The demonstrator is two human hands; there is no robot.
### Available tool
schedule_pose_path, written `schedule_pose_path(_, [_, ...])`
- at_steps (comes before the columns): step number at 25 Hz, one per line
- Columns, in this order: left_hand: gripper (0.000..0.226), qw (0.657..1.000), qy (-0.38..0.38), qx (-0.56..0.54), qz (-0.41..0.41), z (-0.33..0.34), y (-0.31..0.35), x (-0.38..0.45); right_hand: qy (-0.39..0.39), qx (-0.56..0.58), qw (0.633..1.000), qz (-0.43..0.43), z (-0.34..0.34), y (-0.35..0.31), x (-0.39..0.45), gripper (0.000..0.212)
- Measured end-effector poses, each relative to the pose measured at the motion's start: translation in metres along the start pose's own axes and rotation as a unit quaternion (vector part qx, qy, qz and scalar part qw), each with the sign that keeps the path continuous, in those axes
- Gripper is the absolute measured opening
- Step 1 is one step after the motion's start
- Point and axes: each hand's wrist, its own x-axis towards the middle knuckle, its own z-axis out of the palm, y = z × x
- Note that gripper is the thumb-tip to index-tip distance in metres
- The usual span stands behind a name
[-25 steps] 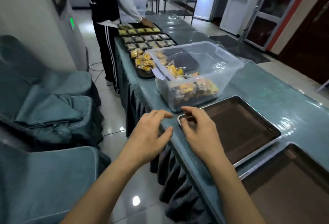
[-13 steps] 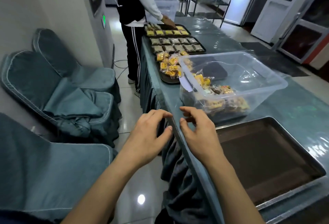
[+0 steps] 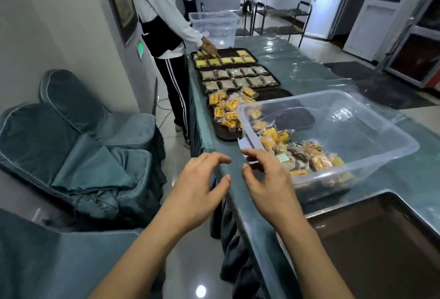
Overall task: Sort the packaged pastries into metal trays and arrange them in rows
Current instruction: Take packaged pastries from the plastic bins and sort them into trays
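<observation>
A clear plastic bin [image 3: 371, 156] on the teal table holds several yellow and brown packaged pastries [image 3: 302, 153]. My right hand [image 3: 269, 187] hovers at the bin's near left corner with relaxed curved fingers, holding nothing. My left hand [image 3: 200, 187] hangs beside it over the table edge, fingers loosely curled and empty. An empty dark metal tray [image 3: 381, 246] lies at the lower right. Behind the bin a dark tray [image 3: 223, 132] carries a loose pile of yellow packets [image 3: 228, 108]. Two farther trays hold rows of grey packets [image 3: 238, 78] and yellow packets [image 3: 226, 60].
Another person [image 3: 164, 25] stands at the table's far left side with a hand on the farthest tray. A second clear bin [image 3: 214, 25] stands behind it. Covered teal chairs [image 3: 78, 146] line the wall at left. The table's skirted edge [image 3: 235, 203] runs under my hands.
The view has swung left and along the table, so the empty tray has slid to the lower right. Both hands have kept their pose and now sit nearer the bin's corner.
</observation>
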Motion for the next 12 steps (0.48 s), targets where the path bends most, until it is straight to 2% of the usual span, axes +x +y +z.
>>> schedule_pose_path(12, [0.030,0.998,-0.042,0.014,0.038,0.035,-0.002,0.117,0.051,-0.001,0.998,0.032,-0.031,0.057,0.090,0.027])
